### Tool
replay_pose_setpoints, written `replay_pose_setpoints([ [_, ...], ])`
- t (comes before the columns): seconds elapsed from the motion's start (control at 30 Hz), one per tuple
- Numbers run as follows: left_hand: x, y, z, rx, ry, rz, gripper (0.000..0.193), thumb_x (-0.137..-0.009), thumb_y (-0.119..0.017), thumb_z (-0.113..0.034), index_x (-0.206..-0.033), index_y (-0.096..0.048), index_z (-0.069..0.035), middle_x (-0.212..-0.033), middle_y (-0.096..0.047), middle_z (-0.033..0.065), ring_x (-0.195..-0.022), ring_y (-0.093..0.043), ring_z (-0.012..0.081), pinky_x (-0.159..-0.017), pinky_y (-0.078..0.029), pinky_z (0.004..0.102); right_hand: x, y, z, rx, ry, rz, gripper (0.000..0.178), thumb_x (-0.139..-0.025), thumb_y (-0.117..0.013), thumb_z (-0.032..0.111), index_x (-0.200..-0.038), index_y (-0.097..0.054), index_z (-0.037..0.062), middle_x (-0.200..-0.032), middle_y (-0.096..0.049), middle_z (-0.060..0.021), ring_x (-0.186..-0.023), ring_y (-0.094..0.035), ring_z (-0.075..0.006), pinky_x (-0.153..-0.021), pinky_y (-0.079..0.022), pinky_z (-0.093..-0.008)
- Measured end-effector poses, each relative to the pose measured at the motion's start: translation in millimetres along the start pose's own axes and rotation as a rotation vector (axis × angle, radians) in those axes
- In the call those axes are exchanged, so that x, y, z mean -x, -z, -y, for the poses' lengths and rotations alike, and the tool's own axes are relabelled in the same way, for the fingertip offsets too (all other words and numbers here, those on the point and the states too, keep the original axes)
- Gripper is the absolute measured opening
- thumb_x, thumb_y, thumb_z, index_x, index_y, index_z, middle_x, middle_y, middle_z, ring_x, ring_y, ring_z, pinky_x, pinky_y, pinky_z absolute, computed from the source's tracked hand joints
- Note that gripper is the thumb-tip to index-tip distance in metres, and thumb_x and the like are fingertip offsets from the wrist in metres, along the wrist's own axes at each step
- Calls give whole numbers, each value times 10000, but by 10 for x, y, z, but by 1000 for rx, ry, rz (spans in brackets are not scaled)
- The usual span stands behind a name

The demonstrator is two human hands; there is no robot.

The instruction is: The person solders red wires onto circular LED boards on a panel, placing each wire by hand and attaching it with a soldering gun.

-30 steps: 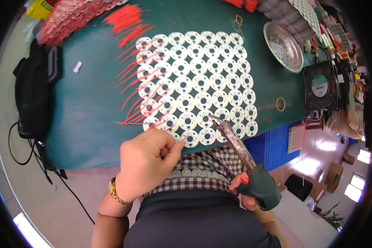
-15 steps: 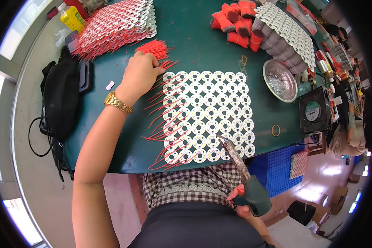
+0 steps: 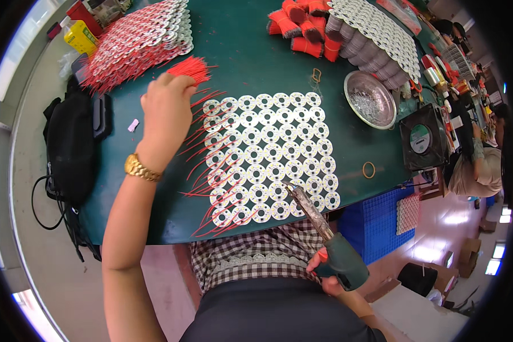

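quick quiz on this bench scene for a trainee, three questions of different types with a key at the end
1. Which of the person's two hands holds the soldering iron?
2. True or false: the metal bowl stands to the right of the grid of round white boards.
3. Fill in the colour: the left hand is at a bundle of ____ wires.

Key
1. The right hand.
2. True.
3. Red.
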State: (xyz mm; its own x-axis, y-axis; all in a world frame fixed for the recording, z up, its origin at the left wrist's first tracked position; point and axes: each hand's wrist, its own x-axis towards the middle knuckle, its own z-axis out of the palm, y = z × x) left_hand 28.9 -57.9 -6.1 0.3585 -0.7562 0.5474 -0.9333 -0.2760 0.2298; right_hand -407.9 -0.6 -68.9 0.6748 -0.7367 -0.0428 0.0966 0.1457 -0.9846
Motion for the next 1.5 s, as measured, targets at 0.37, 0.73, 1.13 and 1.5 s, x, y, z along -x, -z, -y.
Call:
replay_pose_setpoints([
  [0.37,831,785,-994,765,288,268,61,-768,-731,6,-818,-710,-22,-722,-668,81,-613,-610,165,-590,-468,277,3,70,183,0,-331,-40,782,-632,-888,374,-1145,-506,-76,-895,-601,-178,-812,-625,-313,-714,-511,-414],
  [0.73,1520,596,-1146,442,120,321,114,-795,-653,-27,-826,-564,-91,-747,-500,32,-753,-436,240,-807,-290,394,72,152,467,130,-258,221,456,-842,-740,105,-1243,-523,101,-940,-599,-154,-879,-618,-310,-749,-510,-427],
  [1.13,1506,602,-1201,364,96,374,137,-780,-673,-32,-817,-556,-92,-736,-491,32,-771,-443,242,-848,-286,434,196,160,520,344,-495,140,649,-858,-558,660,-1057,-673,54,-865,-685,-60,-756,-647,-221,-660,-504,-315],
  [1.5,1507,603,-1210,332,68,385,155,-762,-678,-24,-814,-549,-91,-740,-491,36,-774,-447,248,-842,-293,434,50,122,627,512,-169,234,641,-833,-640,597,-958,-609,-30,-825,-623,-95,-708,-595,-188,-634,-460,-286],
])
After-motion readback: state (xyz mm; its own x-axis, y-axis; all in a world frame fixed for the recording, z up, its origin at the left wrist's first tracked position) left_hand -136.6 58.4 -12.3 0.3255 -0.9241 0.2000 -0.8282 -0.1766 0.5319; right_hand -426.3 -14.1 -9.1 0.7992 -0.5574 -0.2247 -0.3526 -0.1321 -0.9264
